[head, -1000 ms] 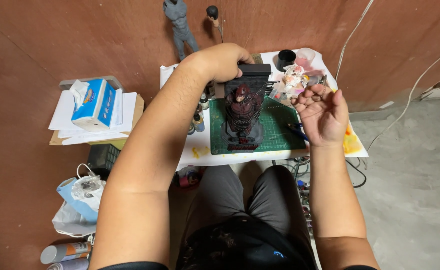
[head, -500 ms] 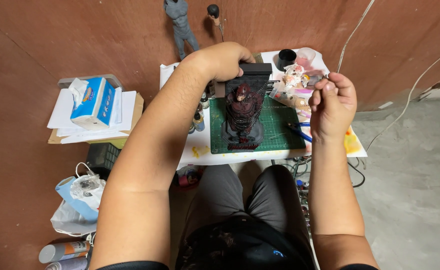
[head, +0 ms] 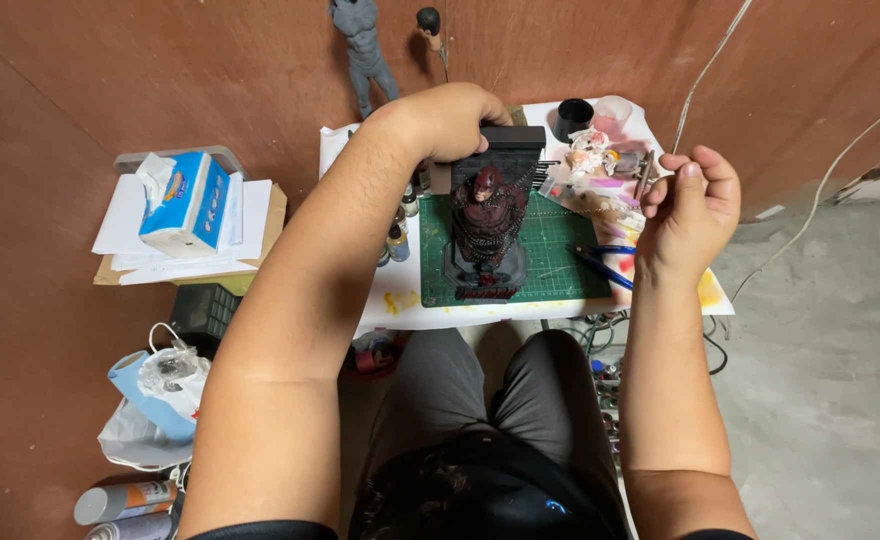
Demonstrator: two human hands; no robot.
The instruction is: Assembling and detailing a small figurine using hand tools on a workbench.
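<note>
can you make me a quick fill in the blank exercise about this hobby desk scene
1. The left hand grips the top of the dark backdrop block behind the ____ figurine.
2. The figurine stands on a ____ cutting mat.
3. The blue tissue box lies on a stack of ____ on the person's left.
4. The right hand is raised over the table's ____ edge.

Missing words: dark red; green; papers; right

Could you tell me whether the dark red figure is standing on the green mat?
Yes, the dark red figure stands upright on the green mat.
</note>
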